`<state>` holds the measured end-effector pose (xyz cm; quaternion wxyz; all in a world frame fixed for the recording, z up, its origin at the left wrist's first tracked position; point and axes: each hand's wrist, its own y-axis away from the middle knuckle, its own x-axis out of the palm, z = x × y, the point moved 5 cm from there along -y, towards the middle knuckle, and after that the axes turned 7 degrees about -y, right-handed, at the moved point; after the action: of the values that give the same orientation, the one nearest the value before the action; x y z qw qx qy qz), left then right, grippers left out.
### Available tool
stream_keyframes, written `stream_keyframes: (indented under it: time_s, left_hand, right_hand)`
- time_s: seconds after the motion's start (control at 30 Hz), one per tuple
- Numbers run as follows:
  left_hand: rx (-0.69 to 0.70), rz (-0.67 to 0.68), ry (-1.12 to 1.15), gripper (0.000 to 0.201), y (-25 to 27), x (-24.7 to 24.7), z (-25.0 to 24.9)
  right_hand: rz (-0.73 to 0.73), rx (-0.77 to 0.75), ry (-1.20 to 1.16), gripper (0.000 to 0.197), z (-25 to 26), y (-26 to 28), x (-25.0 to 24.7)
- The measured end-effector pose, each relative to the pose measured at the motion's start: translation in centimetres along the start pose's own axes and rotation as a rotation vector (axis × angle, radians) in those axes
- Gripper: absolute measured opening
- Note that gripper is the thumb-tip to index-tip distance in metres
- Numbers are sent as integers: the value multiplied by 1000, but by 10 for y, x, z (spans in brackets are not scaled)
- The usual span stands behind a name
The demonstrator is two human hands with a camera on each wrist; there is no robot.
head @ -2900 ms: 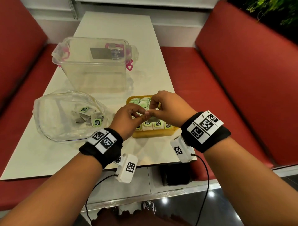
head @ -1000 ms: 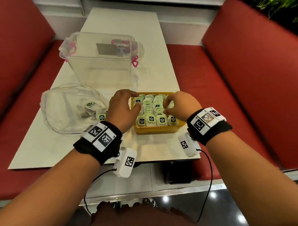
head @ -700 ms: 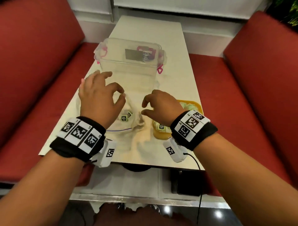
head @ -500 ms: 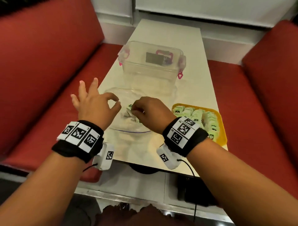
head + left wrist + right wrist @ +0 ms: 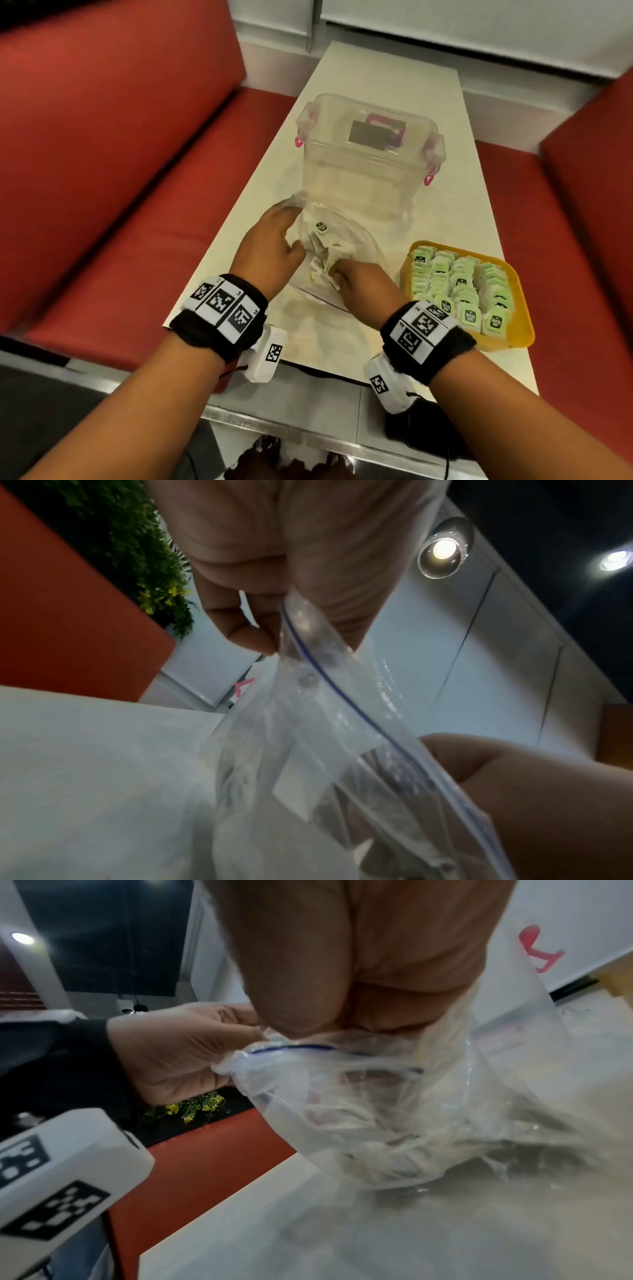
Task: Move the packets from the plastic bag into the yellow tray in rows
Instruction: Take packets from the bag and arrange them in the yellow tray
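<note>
A clear zip plastic bag lies on the white table, with a few green-and-white packets inside. My left hand pinches the bag's blue-lined rim and lifts it. My right hand reaches into the mouth, its fingers showing through the plastic among the packets. Whether they grip one is hidden. To the right, the yellow tray holds several rows of upright packets.
A clear lidded storage box with pink clips stands just behind the bag. Red bench seats run along both sides of the narrow table. The tray sits close to the table's near right corner.
Both hands left the tray and swung left to the bag. My left hand, spread open half a second ago, now pinches the rim, and my right hand has pushed into the mouth.
</note>
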<state>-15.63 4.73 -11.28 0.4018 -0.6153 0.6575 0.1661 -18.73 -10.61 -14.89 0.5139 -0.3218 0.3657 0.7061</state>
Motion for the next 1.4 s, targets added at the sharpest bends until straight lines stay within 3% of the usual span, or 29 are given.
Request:
stream_keyframes:
  time_s: [0.17, 0.3, 0.4, 0.5, 0.83, 0.97, 1.1, 1.27, 1.4]
  left_hand:
    - [155, 36, 54, 55, -8, -6, -8]
    - [134, 113, 25, 49, -6, -3, -6]
    - [120, 132, 3, 48, -1, -1, -1]
    - [97, 145, -2, 49, 3, 0, 5]
    - [69, 137, -24, 54, 4, 1, 15]
    - [47, 125, -10, 63, 1, 1, 19]
    - [-33, 107, -86, 65, -3, 2, 25]
    - [-99, 75, -154, 68, -9, 3, 31]
    - [-125, 49, -199, 58, -8, 3, 27]
  right_hand:
    - [-18, -11, 98, 37, 20, -28, -14]
    - [101, 129, 127, 37, 17, -65, -4]
    - [242, 201, 245, 48, 8, -81, 14]
    - [272, 222, 292, 56, 4, -86, 20]
    - [345, 217, 341, 35, 6, -82, 13]
    - [262, 114, 367, 29, 12, -76, 9]
    - [70, -27, 332, 22, 26, -70, -5]
    - [-153, -144, 101, 22, 39, -54, -35]
    - [-266, -89, -213, 22, 34, -31, -64]
